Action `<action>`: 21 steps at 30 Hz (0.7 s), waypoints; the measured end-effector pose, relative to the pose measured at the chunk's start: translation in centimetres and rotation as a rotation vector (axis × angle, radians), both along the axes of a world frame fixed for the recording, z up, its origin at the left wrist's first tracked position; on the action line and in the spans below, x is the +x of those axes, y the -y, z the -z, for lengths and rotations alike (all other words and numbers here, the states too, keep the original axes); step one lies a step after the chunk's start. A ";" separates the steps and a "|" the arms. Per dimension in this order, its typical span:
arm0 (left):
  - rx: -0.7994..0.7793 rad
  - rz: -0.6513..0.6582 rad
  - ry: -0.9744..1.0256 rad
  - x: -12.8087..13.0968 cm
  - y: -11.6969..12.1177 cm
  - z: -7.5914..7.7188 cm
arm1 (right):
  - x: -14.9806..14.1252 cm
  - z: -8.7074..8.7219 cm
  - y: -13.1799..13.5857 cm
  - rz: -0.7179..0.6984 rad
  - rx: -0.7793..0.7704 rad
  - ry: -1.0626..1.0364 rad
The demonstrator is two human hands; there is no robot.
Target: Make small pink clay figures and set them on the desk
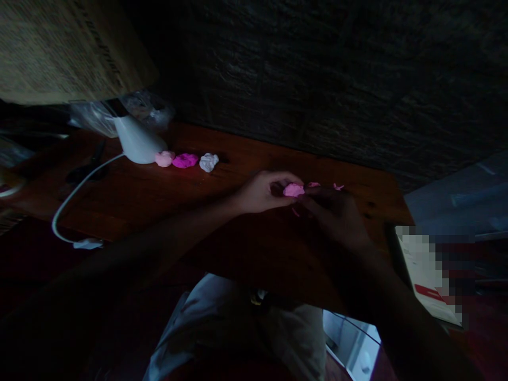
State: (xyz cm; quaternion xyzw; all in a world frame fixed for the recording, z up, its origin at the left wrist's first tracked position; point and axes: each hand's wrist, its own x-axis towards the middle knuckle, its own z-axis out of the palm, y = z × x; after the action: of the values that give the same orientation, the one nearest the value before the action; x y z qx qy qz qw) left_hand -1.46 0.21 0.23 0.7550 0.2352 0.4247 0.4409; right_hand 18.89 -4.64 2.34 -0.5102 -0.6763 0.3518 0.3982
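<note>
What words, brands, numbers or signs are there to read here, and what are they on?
Lampshade: a larger line seems to end in "Print"; its beginning is too blurred to read.
Lampshade, small rows of print: too small and blurred.
Light panel with a red patch at right: partly pixelated, nothing legible.
Pink lump: no lettering shows.

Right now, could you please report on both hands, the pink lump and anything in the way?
Left hand holding pink lump. Right hand at its right edge. Pink scraps close by; nothing seen blocking.
</note>
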 end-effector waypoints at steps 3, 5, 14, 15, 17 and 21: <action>0.013 0.021 0.019 0.0 0.0 0.1 | 0.1 0.1 -0.1 -0.030 0.066 0.021; 0.010 0.053 0.045 0.1 -0.1 0.3 | 0.2 0.2 -0.2 -0.037 0.107 0.034; -0.276 0.168 0.160 0.1 -0.6 0.1 | 0.2 -0.1 -0.1 -0.059 0.062 -0.085; -0.304 0.174 0.162 0.1 -0.8 0.0 | 0.2 -0.1 -0.1 -0.057 0.054 -0.096; -0.349 0.175 0.153 0.1 -1.0 -0.1 | 0.2 -0.1 -0.1 -0.051 0.034 -0.121; -0.379 0.160 0.134 -0.3 -1.5 -0.3 | 0.0 -0.2 -0.2 -0.045 0.006 -0.160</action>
State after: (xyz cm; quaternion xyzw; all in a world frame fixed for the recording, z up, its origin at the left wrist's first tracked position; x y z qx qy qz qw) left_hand -1.75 1.71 0.52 0.6449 0.2202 0.3855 0.6221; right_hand 18.90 -4.47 2.54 -0.4637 -0.6548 0.3983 0.4445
